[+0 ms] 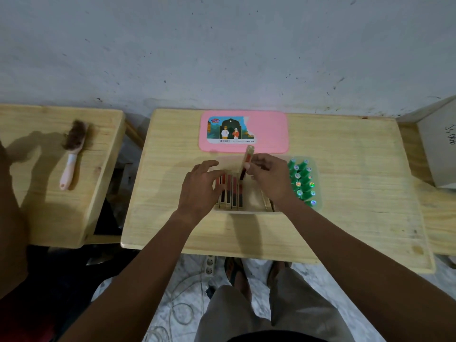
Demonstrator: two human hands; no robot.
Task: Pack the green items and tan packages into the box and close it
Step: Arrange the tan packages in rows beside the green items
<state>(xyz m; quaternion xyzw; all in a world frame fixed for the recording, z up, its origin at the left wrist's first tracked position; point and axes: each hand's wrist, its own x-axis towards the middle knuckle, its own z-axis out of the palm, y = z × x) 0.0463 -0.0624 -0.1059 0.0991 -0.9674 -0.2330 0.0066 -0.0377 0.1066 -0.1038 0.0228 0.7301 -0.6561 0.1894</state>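
A clear plastic box [318, 193] sits in the middle of the wooden table [345, 218]. Several green items [304, 181] with shiny round caps fill its right end. Several tan packages [230, 193] with red and dark panels stand in a row at its left. My left hand [201, 187] rests on the tops of those packages, fingers spread. My right hand [267, 177] pinches one tan package [247, 161], tilted upright above the row. The pink lid [269, 132], with a picture label, lies flat behind the box.
A second wooden table [49, 206] at the left carries a brush [72, 154] with a white handle. A grey carton [438, 144] stands at the right edge. A wall is right behind the table. Cables, a power strip [209, 265] and my feet are below.
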